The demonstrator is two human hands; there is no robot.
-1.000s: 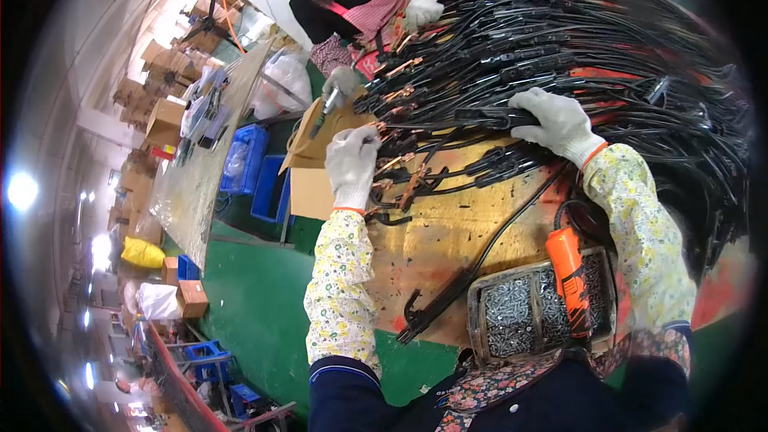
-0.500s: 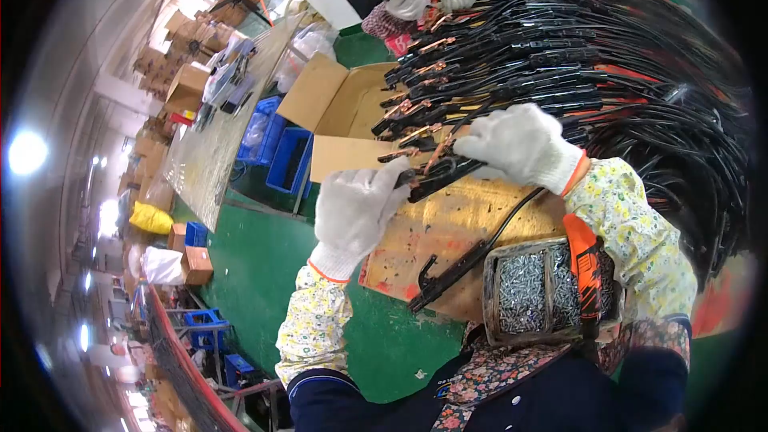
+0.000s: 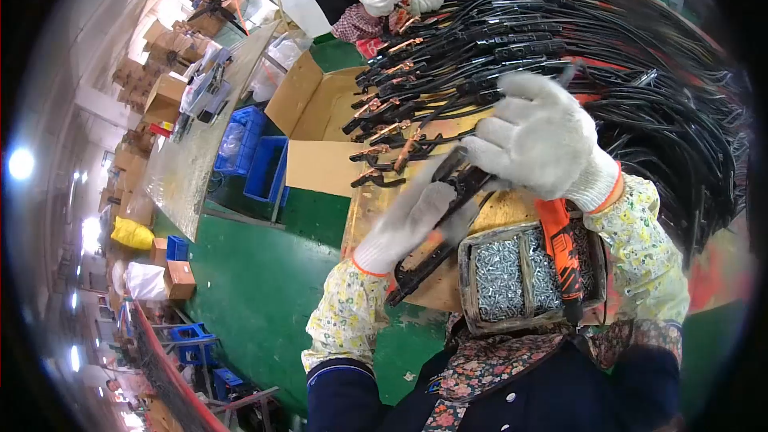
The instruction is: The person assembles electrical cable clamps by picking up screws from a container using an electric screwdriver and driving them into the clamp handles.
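My left hand (image 3: 420,212), in a white knitted glove, is closed around a black welding electrode holder (image 3: 474,180), held at a slant above the cardboard-covered bench. My right hand (image 3: 544,136), gloved the same way and slightly blurred, is over the holder's upper end with its fingers apart. Its lower fingertips come close to the holder; contact is unclear. Below my left hand, a second black holder (image 3: 420,276) lies partly hidden on the bench. Beyond my hands, several holders with copper-coloured jaws (image 3: 408,150) lie in a row.
A divided tray of screws (image 3: 498,276) sits nearest my body, with an orange power screwdriver (image 3: 562,252) across it. Black cables (image 3: 672,144) pile up at right. An open carton (image 3: 320,164) and blue bins (image 3: 266,170) stand left. Across the bench, a co-worker's gloved hands (image 3: 400,0) handle a tool.
Both hands have come nearer my body with the holder, which now points more steeply. My right hand's fingers have spread. The view has shifted somewhat.
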